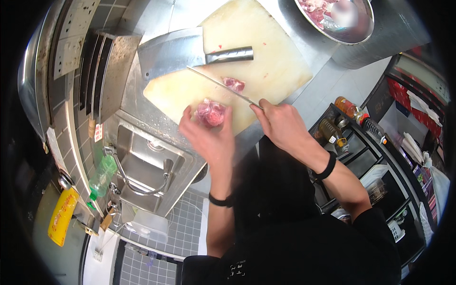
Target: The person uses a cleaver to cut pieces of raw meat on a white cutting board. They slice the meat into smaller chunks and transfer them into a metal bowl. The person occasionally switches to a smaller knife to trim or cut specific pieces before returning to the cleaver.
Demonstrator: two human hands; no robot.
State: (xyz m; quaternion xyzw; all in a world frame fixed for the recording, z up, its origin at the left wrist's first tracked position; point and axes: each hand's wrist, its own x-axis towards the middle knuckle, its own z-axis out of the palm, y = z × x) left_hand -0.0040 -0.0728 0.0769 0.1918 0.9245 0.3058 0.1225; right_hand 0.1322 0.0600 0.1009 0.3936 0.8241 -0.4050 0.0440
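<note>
My left hand (210, 139) grips a chunk of raw meat (211, 113) between thumb and fingers, low on a pale cutting board (281, 64). In my right hand (281, 123) is the handle end of a thin-bladed knife (221, 84); the handle itself is hidden by my fingers. Its blade points up and left across the board, seen nearly edge-on. Beside the blade lies a smaller piece of raw meat (234, 84). A wide metal cleaver (172, 53) rests flat further up, its handle on the board and its blade partly past the board's left edge.
A metal bowl of raw meat (315, 14) stands at upper right. Left of the board are a steel knife rack (115, 71) and a sink (142, 153) with a hose tap; a green plastic bottle (103, 174) is beside it. Oil bottles (347, 107) stand on a shelf at right.
</note>
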